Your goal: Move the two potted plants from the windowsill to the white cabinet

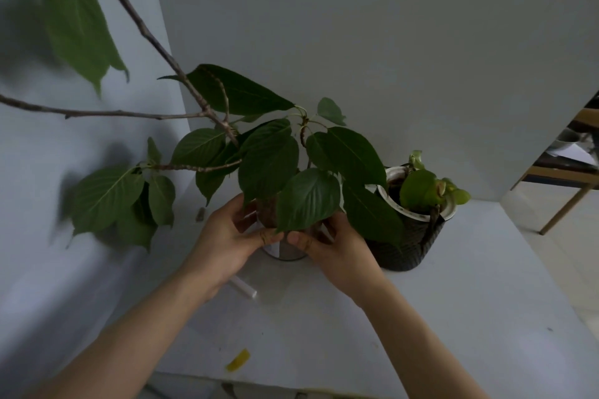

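A tall branchy plant with large dark green leaves (pixel 269 159) stands in a clear glass pot (pixel 285 251) on the white cabinet top (pixel 453 317). My left hand (pixel 227 240) wraps the pot's left side and my right hand (pixel 334 248) its right side; leaves hide most of the pot. Just to the right, a smaller plant with light green leaves (pixel 421 188) sits in a dark woven pot (pixel 408 246) with a white inner rim, also on the cabinet top and touched by the big plant's leaves.
White walls meet in a corner close behind the plants. A small white tube (pixel 244 288) lies under my left wrist and a yellow scrap (pixel 238 359) near the front edge. A wooden-legged table (pixel 564 172) stands beyond the cabinet's right edge.
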Demonstrator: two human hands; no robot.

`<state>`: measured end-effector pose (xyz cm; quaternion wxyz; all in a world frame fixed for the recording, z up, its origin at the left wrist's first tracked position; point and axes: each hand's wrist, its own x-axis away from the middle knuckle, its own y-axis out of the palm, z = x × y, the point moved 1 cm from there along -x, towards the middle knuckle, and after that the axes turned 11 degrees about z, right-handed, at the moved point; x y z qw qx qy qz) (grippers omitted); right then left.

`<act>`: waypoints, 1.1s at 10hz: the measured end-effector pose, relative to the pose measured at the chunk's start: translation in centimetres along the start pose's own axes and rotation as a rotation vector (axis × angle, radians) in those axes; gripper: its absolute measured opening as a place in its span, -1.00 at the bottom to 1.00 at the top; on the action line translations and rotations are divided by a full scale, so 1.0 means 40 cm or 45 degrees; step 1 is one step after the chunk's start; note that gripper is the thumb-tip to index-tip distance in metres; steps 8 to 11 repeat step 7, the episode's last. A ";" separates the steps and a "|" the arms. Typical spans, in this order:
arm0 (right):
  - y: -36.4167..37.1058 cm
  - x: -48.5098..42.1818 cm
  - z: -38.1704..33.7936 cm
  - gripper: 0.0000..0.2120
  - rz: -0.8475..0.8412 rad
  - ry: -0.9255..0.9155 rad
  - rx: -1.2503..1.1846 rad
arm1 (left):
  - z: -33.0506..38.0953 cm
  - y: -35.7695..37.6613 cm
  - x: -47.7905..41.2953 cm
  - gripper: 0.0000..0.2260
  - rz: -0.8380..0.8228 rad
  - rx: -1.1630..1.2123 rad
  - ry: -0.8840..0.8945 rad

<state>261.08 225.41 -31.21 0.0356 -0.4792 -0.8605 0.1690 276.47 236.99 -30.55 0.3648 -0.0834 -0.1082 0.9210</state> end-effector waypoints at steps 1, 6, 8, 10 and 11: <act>-0.003 0.010 -0.010 -0.23 -0.010 0.032 0.041 | 0.015 -0.007 0.012 -0.40 0.002 -0.049 0.030; -0.046 0.216 -0.146 -0.40 -0.004 0.195 0.078 | 0.153 -0.134 0.169 -0.46 -0.039 0.055 -0.108; -0.059 0.237 -0.192 -0.51 0.067 0.156 -0.004 | 0.207 -0.159 0.196 -0.51 -0.040 0.068 -0.090; -0.059 0.237 -0.192 -0.51 0.067 0.156 -0.004 | 0.207 -0.159 0.196 -0.51 -0.040 0.068 -0.090; -0.059 0.237 -0.192 -0.51 0.067 0.156 -0.004 | 0.207 -0.159 0.196 -0.51 -0.040 0.068 -0.090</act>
